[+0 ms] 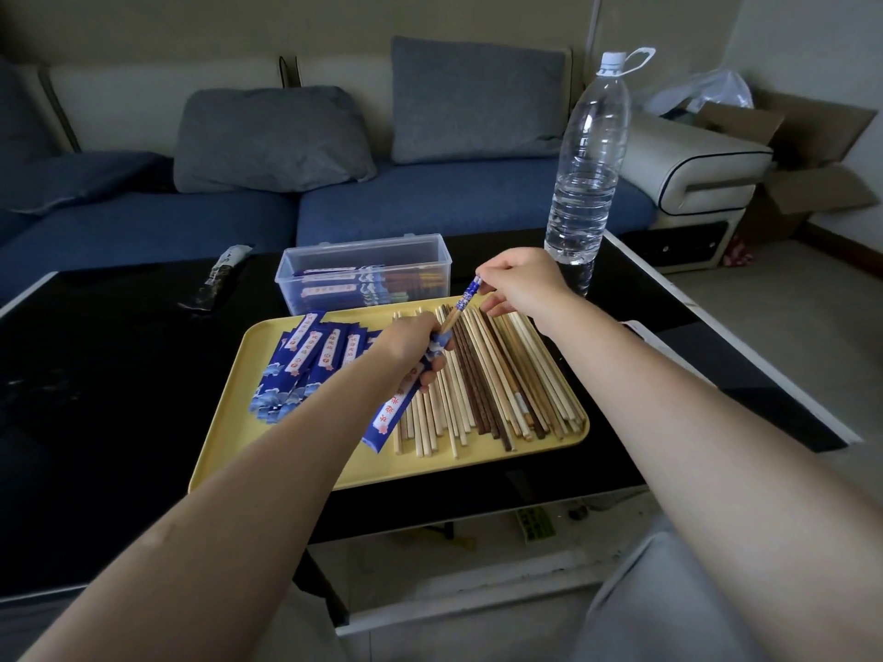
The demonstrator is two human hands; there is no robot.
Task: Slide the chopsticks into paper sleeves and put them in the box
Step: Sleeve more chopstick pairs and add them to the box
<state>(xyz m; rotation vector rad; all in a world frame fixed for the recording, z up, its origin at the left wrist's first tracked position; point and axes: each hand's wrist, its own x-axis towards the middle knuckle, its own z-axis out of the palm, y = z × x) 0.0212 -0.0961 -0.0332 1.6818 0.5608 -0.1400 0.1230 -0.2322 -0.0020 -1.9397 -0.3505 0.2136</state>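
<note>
The left hand (414, 344) grips the mouth of a blue paper sleeve (388, 419), whose lower end slants down over the yellow tray (224, 422). The right hand (518, 279) pinches the blue-patterned top of a pair of chopsticks (459, 310); their lower part runs into the sleeve at the left fingers. Both hands hover above the tray, which sits on a black glass table (119, 375).

On the tray's right half lies a spread of loose chopsticks (497, 379), pale and dark brown, directly beneath the held pair. On its left half lies a pile of empty blue sleeves (306, 370). Just behind the tray stands the clear plastic box (363, 272), lidless, with several sleeved pairs already inside. A tall water bottle (590, 169) stands at the table's far right, close behind the right hand. A dark wrapper (224, 274) lies at the table's far left. Beyond are a blue sofa (430, 203) with grey cushions (272, 138) and cardboard boxes (812, 150).
</note>
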